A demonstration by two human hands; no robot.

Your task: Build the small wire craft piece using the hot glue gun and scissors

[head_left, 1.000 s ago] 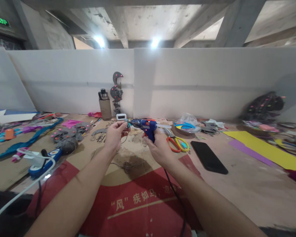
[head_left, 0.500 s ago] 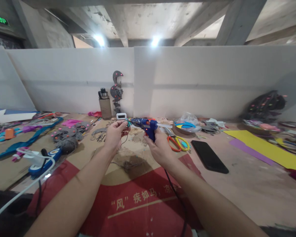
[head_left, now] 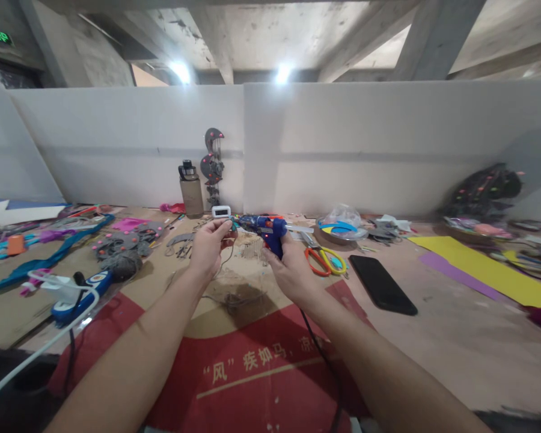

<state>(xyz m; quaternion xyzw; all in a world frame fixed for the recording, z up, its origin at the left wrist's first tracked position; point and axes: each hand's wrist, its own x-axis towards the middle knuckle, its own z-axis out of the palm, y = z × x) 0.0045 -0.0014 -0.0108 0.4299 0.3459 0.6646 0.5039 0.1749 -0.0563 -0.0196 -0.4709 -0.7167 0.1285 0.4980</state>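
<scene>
My right hand [head_left: 290, 264] is wrapped round the handle of a blue hot glue gun [head_left: 274, 231], which points left and has a clear glue stick [head_left: 300, 228] in its back end. A dark cord runs down from it past my forearm. In a pinch, my left hand [head_left: 211, 245] holds a small teal piece [head_left: 233, 224] with a thin grey strand hanging from it. The nozzle is at or very near this piece; whether they touch I cannot tell. Below both hands, a loose tangle of grey yarn [head_left: 237, 299] lies on the cardboard.
Scissors with red and yellow handles [head_left: 326, 262] and a black phone [head_left: 382, 284] lie at right. A bottle [head_left: 191, 191] stands at the back. At left are a grey yarn ball [head_left: 122, 264] and a blue power strip [head_left: 81, 297]. Red printed cardboard [head_left: 252, 385] covers the front.
Both hands keep nearly the same pose, with the glue gun nozzle still at the small teal piece. The view has shifted very slightly.
</scene>
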